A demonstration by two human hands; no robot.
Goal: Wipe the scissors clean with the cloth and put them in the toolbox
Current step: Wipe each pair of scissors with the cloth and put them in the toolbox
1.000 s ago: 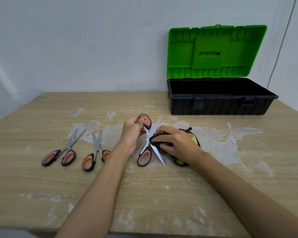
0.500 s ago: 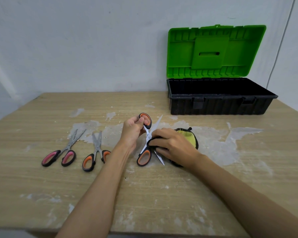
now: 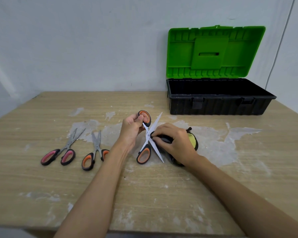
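A pale wall backs a worn wooden bench [image 3: 162, 194] blotched with white patches. Near the bench's middle, the left hand [image 3: 132, 128] curls its fingers through the upper loop of the orange-and-black-handled steel scissors [image 3: 149, 137], whose blades are spread wide in an X. The right hand [image 3: 175, 142] grips a black-and-yellow cloth [image 3: 193, 140], pressing it against the blades beside the pivot. Toward the left edge lie pink-handled scissors [image 3: 62, 152] and a second orange-handled pair [image 3: 95, 154], both closed. At the far right corner stands the black toolbox [image 3: 218, 104], its green lid [image 3: 213, 52] raised.
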